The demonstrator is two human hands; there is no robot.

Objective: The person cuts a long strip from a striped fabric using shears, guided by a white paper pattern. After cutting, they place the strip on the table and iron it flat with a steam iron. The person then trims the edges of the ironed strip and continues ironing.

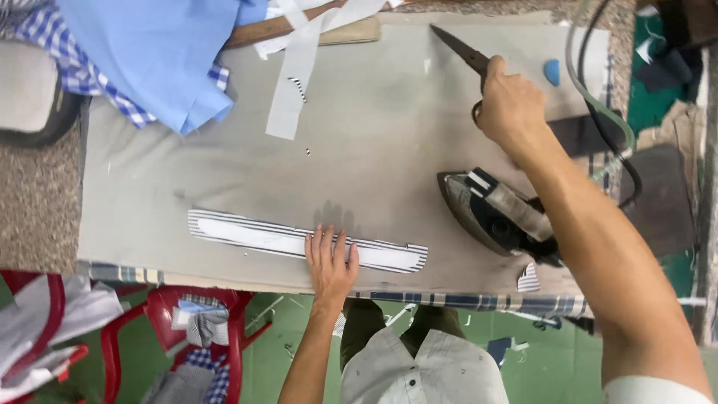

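Head view: my left hand (331, 262) lies flat, pinning the striped fabric strip (299, 241) at the tabletop's (374, 135) near edge, right hand (510, 105) gripping scissors (462, 51) beyond the iron (490, 213) — I'd keep that strip pressed taut.

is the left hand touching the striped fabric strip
Touching: in the head view the left hand lies flat with its fingers pressed on the striped fabric strip.

No packages, labels, signs or screens are to be seen anywhere in the view.
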